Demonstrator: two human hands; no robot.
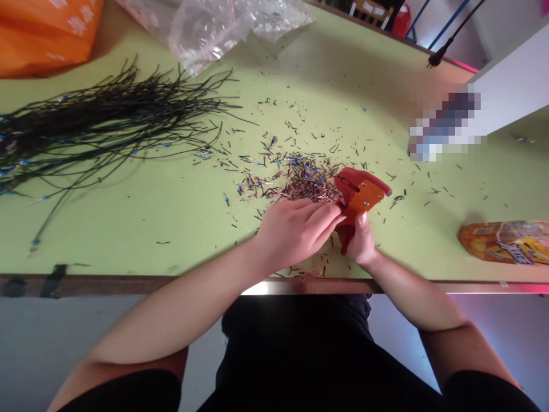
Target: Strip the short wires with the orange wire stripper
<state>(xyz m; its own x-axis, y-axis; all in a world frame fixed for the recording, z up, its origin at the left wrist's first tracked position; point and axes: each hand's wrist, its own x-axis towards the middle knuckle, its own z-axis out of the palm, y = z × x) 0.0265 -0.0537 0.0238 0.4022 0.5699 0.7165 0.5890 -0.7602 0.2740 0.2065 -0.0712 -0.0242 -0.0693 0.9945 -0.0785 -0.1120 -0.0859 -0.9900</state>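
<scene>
My right hand (361,245) is closed round the handles of a red and orange wire stripper (368,193), its thumb lying against the lower side. The fingers of my left hand (294,230) are pinched together right at the tool's near-left edge. Whatever they hold is hidden behind the fingers or too small to see. Just beyond my left hand lies a heap of wire clippings (305,182), mixing copper strands, short black bits and blue pieces. At the left, a long bundle of black wires (111,117) is spread out, with blue ends on some of them.
An orange bag (47,37) and clear plastic bags (210,28) lie along the far left. On the right is an orange drink bottle (501,240) on its side. A blurred-out object (446,123) leans by a white panel (514,74). The table's front edge (180,281) runs beneath my forearms.
</scene>
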